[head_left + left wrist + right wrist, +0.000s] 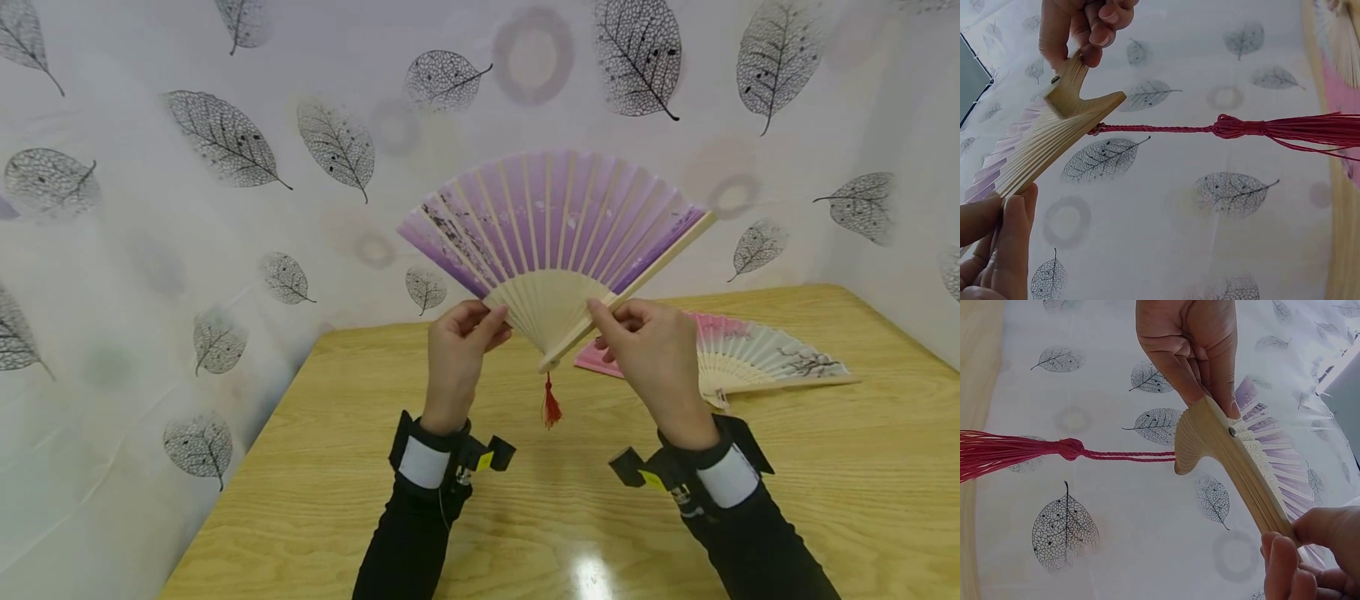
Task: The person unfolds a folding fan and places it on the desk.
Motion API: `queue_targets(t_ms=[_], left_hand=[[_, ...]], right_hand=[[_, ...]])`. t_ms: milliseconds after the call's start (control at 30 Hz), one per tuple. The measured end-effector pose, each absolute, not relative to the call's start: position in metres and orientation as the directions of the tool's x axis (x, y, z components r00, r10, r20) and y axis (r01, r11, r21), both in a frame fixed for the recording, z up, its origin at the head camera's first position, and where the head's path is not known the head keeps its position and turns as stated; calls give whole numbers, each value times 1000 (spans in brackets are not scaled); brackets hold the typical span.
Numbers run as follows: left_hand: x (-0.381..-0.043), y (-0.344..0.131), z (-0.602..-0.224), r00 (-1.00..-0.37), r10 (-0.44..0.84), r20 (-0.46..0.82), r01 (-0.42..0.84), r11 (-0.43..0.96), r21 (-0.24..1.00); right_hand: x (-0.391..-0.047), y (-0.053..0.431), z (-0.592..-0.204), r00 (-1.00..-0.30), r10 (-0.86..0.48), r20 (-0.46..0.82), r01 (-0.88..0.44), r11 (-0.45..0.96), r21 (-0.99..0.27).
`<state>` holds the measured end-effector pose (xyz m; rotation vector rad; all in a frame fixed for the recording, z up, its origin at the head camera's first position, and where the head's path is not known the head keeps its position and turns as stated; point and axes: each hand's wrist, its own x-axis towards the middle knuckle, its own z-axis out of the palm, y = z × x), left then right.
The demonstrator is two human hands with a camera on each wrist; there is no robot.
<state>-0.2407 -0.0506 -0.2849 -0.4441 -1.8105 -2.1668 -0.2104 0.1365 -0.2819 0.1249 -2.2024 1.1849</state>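
A purple folding fan (558,217) with pale wooden ribs is spread open and held up in front of me. In the head view my left hand (461,354) pinches its left edge stick between thumb and fingers. My right hand (652,354) grips the right guard stick, thumb towards me. From the fan's pivot hangs a red tassel (551,404), its cord and knot (1238,125) large in the left wrist view. The ribs bunch together at the pivot end (1200,434) in the right wrist view. My right fingers (1288,562) curl round the guard stick there.
Behind my right hand, a pink and white folding fan (765,354) lies spread on the wooden table (360,467). A white cloth backdrop (337,242) with dark leaf prints rises beyond the table's far edge. Wrist cameras are strapped to both forearms.
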Motion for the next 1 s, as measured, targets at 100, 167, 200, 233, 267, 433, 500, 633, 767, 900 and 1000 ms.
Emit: queue_targets(t_ms=[100, 167, 200, 233, 267, 433, 500, 633, 767, 900, 1000], left_hand=[[-240, -50, -285, -911, -23, 412, 409, -180, 895], [-240, -49, -285, -910, -26, 413, 410, -187, 893], [-240, -49, -285, -911, -28, 412, 409, -193, 892], [-240, -49, -285, -911, -31, 411, 408, -197, 891], [-240, -48, -285, -911, -34, 410, 408, -204, 890], [-241, -47, -287, -913, -42, 405, 404, -220, 888], [-242, -47, -287, -914, -42, 403, 402, -223, 888], [-242, -47, -288, -914, -44, 402, 402, -226, 888], [-242, -47, -288, -913, -46, 405, 405, -229, 885], [-242, -47, -288, -916, -50, 398, 398, -248, 883], [-242, -47, -288, -920, -52, 390, 389, -255, 885]], right_hand=[[-210, 137, -281, -796, 215, 566, -357, 588, -725], [-209, 137, -280, -793, 223, 567, -356, 585, -728], [-209, 138, -280, -792, 227, 566, -355, 584, -730], [-209, 138, -280, -792, 230, 566, -353, 583, -732], [-209, 138, -280, -792, 233, 565, -352, 582, -733], [-211, 139, -281, -790, 241, 564, -349, 580, -736], [-211, 139, -281, -787, 242, 567, -351, 580, -735], [-210, 139, -281, -787, 244, 566, -353, 574, -739], [-211, 139, -281, -793, 259, 552, -341, 562, -753], [-213, 139, -281, -799, 274, 535, -323, 555, -767], [-214, 140, -282, -805, 276, 525, -310, 557, -770]])
